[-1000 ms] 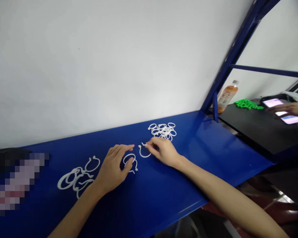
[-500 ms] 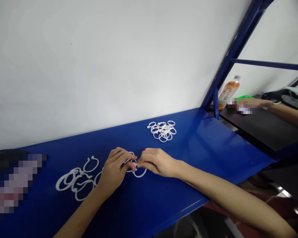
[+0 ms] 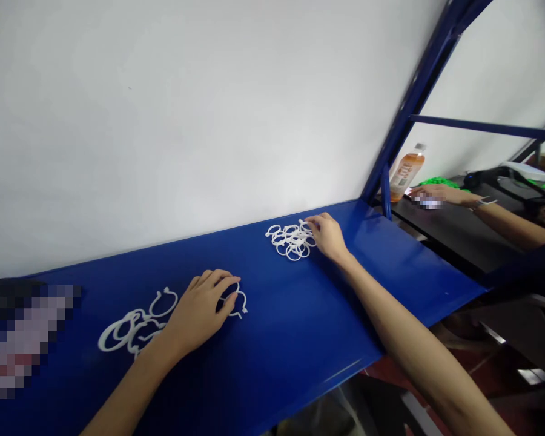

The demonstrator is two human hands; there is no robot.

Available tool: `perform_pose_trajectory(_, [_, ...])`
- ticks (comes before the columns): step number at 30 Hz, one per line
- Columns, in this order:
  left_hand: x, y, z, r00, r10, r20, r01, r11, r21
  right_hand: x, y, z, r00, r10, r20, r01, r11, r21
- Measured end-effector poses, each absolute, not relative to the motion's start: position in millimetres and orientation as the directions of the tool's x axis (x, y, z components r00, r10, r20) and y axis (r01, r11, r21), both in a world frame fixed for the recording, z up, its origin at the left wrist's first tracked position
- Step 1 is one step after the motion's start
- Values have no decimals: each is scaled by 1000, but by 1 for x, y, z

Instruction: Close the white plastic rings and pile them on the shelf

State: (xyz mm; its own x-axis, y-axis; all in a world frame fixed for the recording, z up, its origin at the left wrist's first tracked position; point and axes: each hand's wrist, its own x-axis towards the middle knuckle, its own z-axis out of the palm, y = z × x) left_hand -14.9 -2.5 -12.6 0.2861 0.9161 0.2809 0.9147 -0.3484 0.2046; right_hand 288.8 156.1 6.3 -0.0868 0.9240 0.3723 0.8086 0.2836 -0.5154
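My left hand (image 3: pixel 200 310) rests on the blue shelf (image 3: pixel 272 339), its fingertips pressing on a small cluster of white plastic rings (image 3: pixel 238 301). A chain of linked white rings (image 3: pixel 131 327) lies just left of that hand. My right hand (image 3: pixel 327 235) reaches to the far pile of loose white rings (image 3: pixel 289 240), fingers curled and pinching at the pile's right edge. Whether a ring is gripped there I cannot make out.
A white wall stands directly behind the shelf. A blue upright post (image 3: pixel 413 103) rises at the right. Beyond it is a black table (image 3: pixel 454 230) with an orange drink bottle (image 3: pixel 403 172), green pieces (image 3: pixel 438 181) and another person's hand (image 3: pixel 436 195). A blurred patch (image 3: pixel 22 345) covers the left edge.
My right hand left the rings under my left hand and moved up and right to the far pile. My left hand stayed on its rings.
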Motion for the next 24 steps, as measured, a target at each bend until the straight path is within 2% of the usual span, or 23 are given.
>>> perform_pose_trajectory(3, [-18,-2,-11,256,928,272,924,-318,214,311,173,1,-7,958,287,843,161,-514])
perform_pose_trajectory(11, [-22,-9,-1,388,897,213,886,-427,182,311,177,-7,-5,978,207,858,110,-501])
perform_pose_trajectory(16, [-24,-5,-3,389,894,220,880,-432,198,310,174,-4,-8,977,214,873,111,-474])
perform_pose_trajectory(21, [-29,-1,-4,266,882,389,898,-373,233,303,163,5,0,943,332,898,147,-416])
perform_pose_trajectory(24, [-24,-2,1,199,857,475,887,-363,284,287,144,15,-126,831,542,871,354,-341])
